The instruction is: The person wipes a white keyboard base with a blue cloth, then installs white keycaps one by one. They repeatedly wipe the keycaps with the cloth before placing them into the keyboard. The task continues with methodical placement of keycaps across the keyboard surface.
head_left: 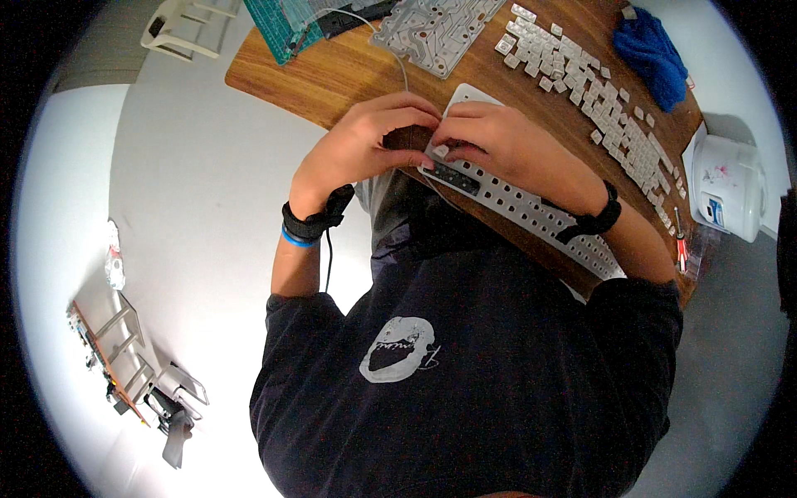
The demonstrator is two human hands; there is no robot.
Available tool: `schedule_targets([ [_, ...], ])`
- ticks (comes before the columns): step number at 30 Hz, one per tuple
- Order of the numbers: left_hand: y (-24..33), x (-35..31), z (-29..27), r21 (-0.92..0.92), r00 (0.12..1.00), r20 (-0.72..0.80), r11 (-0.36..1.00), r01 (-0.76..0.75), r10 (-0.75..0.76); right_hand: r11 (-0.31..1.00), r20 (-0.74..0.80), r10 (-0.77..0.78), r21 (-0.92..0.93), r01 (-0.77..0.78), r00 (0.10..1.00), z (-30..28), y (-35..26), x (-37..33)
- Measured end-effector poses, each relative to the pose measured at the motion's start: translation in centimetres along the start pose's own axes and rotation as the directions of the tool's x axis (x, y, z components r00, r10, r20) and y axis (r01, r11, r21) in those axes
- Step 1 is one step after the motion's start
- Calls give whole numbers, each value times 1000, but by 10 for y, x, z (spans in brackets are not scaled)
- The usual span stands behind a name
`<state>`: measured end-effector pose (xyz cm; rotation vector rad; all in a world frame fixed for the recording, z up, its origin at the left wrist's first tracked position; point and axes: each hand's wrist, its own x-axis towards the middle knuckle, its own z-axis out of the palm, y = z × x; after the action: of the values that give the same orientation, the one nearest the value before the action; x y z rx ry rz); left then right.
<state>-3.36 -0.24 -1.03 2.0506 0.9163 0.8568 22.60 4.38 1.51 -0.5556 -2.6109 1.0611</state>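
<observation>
The work looks partway along: a pale grey, long perforated keyboard plate point(531, 206) lies along the near edge of the wooden table point(303, 93), and most of its visible openings have no cap on them, while the many small white square keycaps point(621, 137) lie loose in a long band from the far middle toward the right. A narrow black strip point(452, 177) sits at the plate's left end, just below the fingers. What is fixed beneath the hands cannot be seen. The left hand point(353, 135) is half curled, its thumb at the plate's left end; the right hand point(516, 147) bends its fingers over the same end, with one small white piece point(442, 152) at the fingertips. Whether either hand grips anything firmly cannot be told. At the far side of the table lie a silvery grey flat sheet with circuit-like traces point(440, 35) and a green cutting mat point(272, 31), with a thin pale cable point(405, 76) running nearby. A crumpled blue cloth point(652, 54) lies far right, and a red-handled screwdriver point(682, 251) near right. Beyond the table stand a white plastic stool point(176, 31) at far left and a rounded white container point(730, 178) at right.
</observation>
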Motion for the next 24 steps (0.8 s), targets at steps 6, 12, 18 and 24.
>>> schedule_targets([
  [6, -10, 0, 3, -32, 999, -25, 999, -43, 42, 995, 113, -7, -98, 18, 994, -7, -2, 11],
  [12, -7, 1, 0, -28, 1000, -6, 999, -24, 24, 993, 117, -78, -79, 88, 990, -11, -4, 16],
  [18, -4, 2, 0, -40, 999, 25, 999, 27, -26, 985, -40, 120, -118, -123, 992, -40, 18, -1],
  [24, 4, 18, 2, 10, 998, -25, 999, 52, -52, 987, -95, 124, -90, -133, 988, -48, 28, -8],
])
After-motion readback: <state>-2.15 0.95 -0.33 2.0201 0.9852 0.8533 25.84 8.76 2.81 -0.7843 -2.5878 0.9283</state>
